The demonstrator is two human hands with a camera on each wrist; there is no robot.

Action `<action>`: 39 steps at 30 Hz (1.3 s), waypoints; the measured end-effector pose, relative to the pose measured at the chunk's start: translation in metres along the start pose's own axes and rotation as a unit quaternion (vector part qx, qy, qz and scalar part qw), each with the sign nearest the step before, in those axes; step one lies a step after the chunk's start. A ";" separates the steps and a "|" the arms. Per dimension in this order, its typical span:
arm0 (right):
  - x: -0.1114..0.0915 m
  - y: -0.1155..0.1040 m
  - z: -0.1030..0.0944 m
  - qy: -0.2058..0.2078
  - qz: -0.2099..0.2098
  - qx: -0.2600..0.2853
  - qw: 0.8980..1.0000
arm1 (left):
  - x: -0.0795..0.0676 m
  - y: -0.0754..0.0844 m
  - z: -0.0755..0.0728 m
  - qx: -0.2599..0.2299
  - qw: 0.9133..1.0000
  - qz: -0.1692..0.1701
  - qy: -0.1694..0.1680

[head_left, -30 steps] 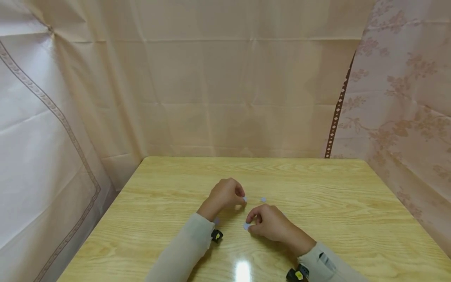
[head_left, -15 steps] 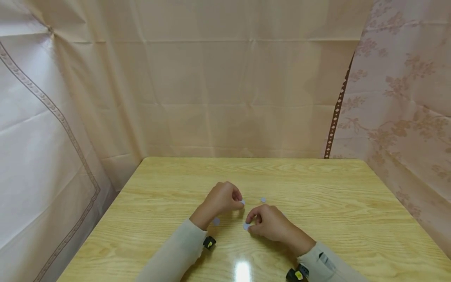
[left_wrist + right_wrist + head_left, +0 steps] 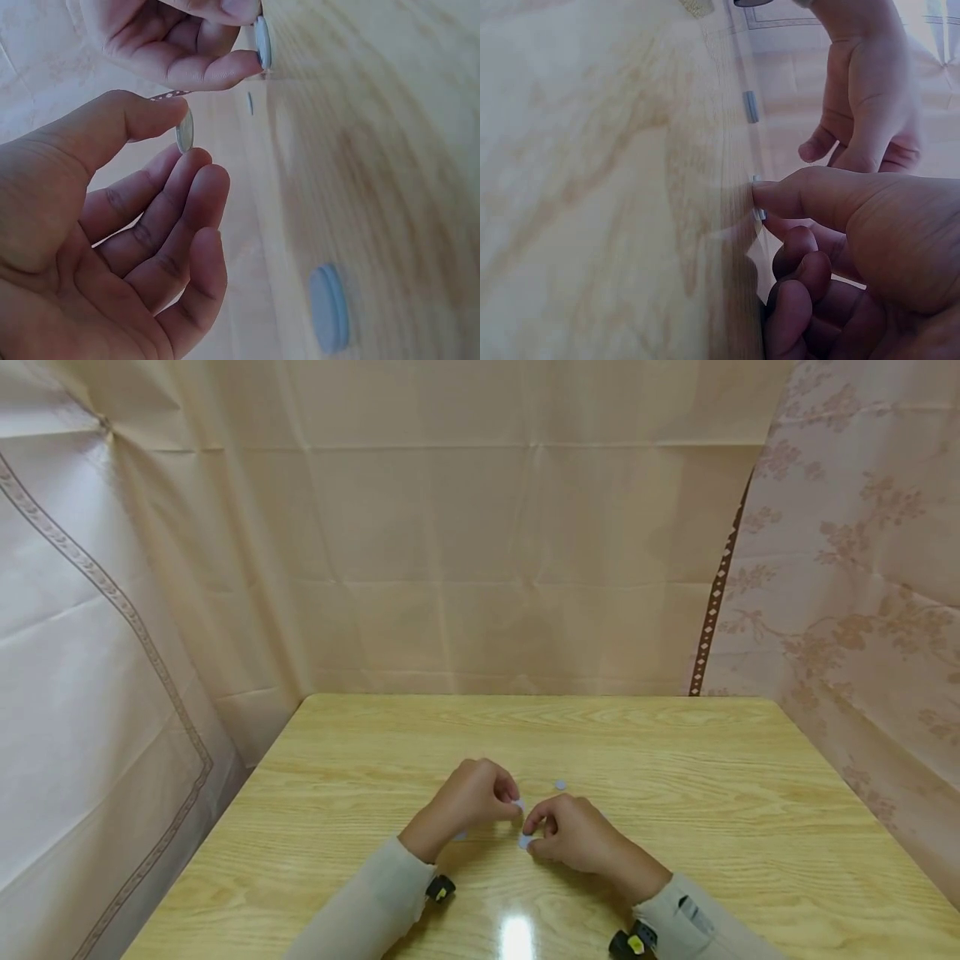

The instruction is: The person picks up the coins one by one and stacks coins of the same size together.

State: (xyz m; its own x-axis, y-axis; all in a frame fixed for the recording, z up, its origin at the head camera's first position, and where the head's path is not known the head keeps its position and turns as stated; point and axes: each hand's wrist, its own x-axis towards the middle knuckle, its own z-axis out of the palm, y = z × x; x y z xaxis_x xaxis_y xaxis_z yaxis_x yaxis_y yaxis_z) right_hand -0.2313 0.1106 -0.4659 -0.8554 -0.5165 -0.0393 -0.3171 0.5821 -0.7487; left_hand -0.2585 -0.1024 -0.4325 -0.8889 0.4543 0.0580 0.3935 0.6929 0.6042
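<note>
My left hand [image 3: 465,802] pinches a small pale round disc [image 3: 185,131] between thumb and forefinger, held on edge above the table. The other fingers of that hand are loosely bent. Just nearer and to the right, my right hand [image 3: 573,835] pinches a second pale disc [image 3: 525,841] low at the tabletop, its thumb and fingertips on the rim. A third disc [image 3: 560,785] lies flat beyond the right hand. Another, thicker-looking disc [image 3: 328,309] lies beneath the left wrist, mostly covered by the hand in the head view.
The wood-grain table [image 3: 675,752] reaches back to a hanging beige cloth [image 3: 480,568]. Patterned cloths hang at the left and right sides. Each sleeve cuff carries a small black wrist device [image 3: 440,888]. A bright light reflection shows on the near tabletop.
My left hand, still pinching its disc, has come nearer to me and closer to the right hand's disc. My right hand has stayed in place.
</note>
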 end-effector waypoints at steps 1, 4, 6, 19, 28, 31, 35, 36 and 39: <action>0.000 0.000 0.000 0.000 0.000 0.000 1.000 | 0.000 0.000 0.001 -0.004 1.000 0.000 -0.004; -0.001 -0.001 -0.001 -0.001 -0.003 0.001 1.000 | -0.001 -0.001 0.003 -0.011 1.000 -0.005 -0.013; -0.001 -0.001 -0.001 -0.002 -0.006 0.002 1.000 | -0.001 -0.002 0.004 -0.016 1.000 -0.011 -0.019; -0.002 -0.002 -0.001 -0.003 -0.009 0.003 1.000 | -0.005 -0.002 0.010 -0.024 0.998 -0.023 -0.049; -0.001 -0.001 -0.002 -0.005 -0.004 0.008 1.000 | -0.005 -0.004 0.010 -0.018 0.997 -0.026 -0.069; -0.001 0.000 -0.002 -0.006 -0.008 0.007 1.000 | -0.005 -0.004 0.010 -0.014 0.997 -0.025 -0.075; 0.000 0.000 -0.002 -0.004 -0.011 0.003 1.000 | -0.005 -0.003 0.011 -0.013 0.996 -0.024 -0.081; 0.000 0.000 -0.002 -0.004 -0.010 0.004 1.000 | -0.005 -0.002 0.011 -0.013 0.996 -0.025 -0.082; -0.001 0.000 -0.002 -0.004 -0.008 0.005 1.000 | -0.006 -0.002 0.012 -0.010 0.996 -0.025 -0.084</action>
State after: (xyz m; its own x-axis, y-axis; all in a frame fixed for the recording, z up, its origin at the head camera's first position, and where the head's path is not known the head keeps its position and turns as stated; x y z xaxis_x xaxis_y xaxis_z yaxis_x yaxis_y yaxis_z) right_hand -0.2316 0.1121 -0.4648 -0.8464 -0.5315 -0.0321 -0.3274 0.5670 -0.7559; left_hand -0.2511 -0.0994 -0.4433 -0.8548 0.5081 -0.1058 0.3432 0.7063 0.6192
